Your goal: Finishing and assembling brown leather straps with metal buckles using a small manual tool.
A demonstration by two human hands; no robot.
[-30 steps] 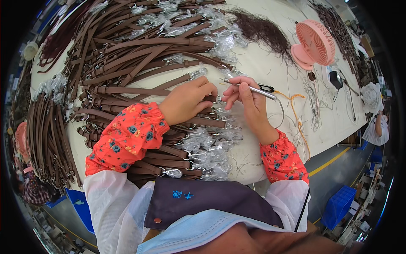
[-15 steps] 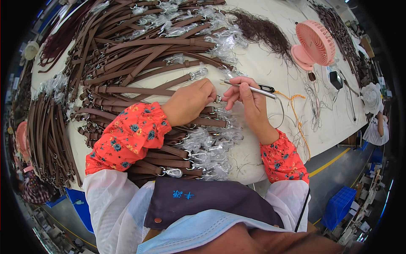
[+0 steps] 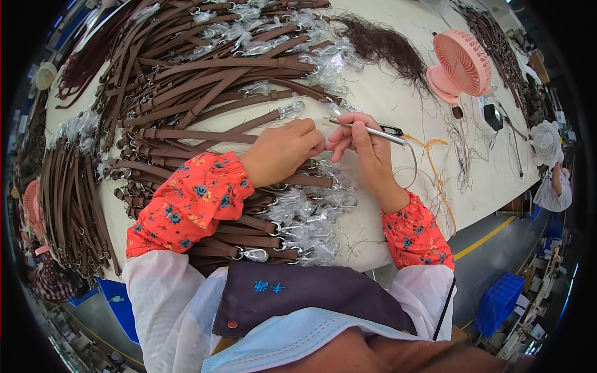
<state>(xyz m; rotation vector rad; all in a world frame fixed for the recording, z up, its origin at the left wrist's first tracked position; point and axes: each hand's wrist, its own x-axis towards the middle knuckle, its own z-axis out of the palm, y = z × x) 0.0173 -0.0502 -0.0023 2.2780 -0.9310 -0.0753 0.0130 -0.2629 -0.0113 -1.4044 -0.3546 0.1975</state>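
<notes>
Head view: worktop [image 3: 488,186], pale surface, spans the scene and bears all items noted. Largest item on it is the strap pile [image 3: 224,62], brown, with metal clips, many in clear wrap; it serves as reference below. Dark thread tangle [image 3: 385,43]: right of the pile's upper part, loose. Pink fan [image 3: 462,59]: farther right of the pile, beyond the tangle.

Left hand [image 3: 283,152]: over the pile's right side, fingers curled in, grip narrow, apparently on a strap end; the pinched part is hidden. Right hand [image 3: 370,152]: just right of the pile, thumb and fingers closed round a tool. Contact between the two hands' fingertips cannot be confirmed.

Brown strap [image 3: 199,134]: within the pile, long axis roughly left to right, its right portion disappearing at the left hand, which is nearer. It lies left of the right grip. Silver pen-shaped tool [image 3: 380,133]: right of the pile, tilted, tip leftward and just above the left fingertips. Orange cord [image 3: 441,183]: well right of the pile, trailing toward the worktop edge.
</notes>
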